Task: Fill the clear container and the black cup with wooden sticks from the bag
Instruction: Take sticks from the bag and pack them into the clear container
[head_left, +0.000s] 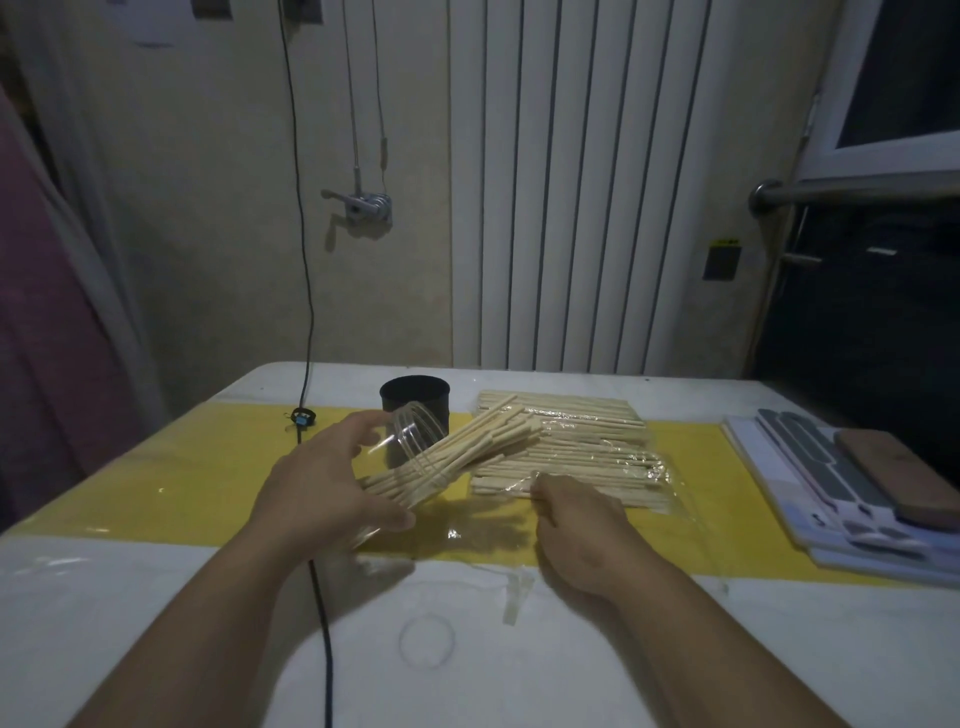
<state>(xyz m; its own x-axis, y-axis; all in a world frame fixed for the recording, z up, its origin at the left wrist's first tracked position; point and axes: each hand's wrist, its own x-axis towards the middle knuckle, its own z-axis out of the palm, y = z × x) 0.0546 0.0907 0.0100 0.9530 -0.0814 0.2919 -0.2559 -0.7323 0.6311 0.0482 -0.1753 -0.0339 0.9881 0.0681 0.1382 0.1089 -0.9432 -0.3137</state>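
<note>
Room: dim; a cream wall behind, a white ribbed panel (571, 208) to its right, a window (909, 78) at upper right with a metal rail (857, 195) beneath it, and pinkish fabric (52, 312) hanging at far left.
Wall: a metal fitting (363, 205) with two thin cords above it; a black cable (306, 260) runs down the wall and across the table toward the viewer.
Surface: a white table (156, 597) crossed by a yellow strip (156, 483), with glossy clear film over it.
Black cup: the black cup (415, 397) stands upright at the back of the strip, just behind the clear container.
Left hand: the left hand (322, 488) grips the clear container (410, 434), fingers over the top and thumb underneath, holding it tilted with its mouth up and to the right.
Sticks in container: a bundle of wooden sticks (467, 447) lies inside, the ends fanning out past the mouth over the bag.
Bag: the bag (587, 441), clear plastic full of sticks, lies flat to the right of the cup.
Right hand: the right hand (582, 525) has its fingers curled and pinched at the bag's near-left edge; whether they hold plastic or stick ends cannot be told.
Right edge: a stack of sheets (810, 488) bearing grey shapes, with a brown block (893, 478) on top.
Writing: a yellow-and-black tag (723, 260) on the dark side at right; its print is too small to read.
</note>
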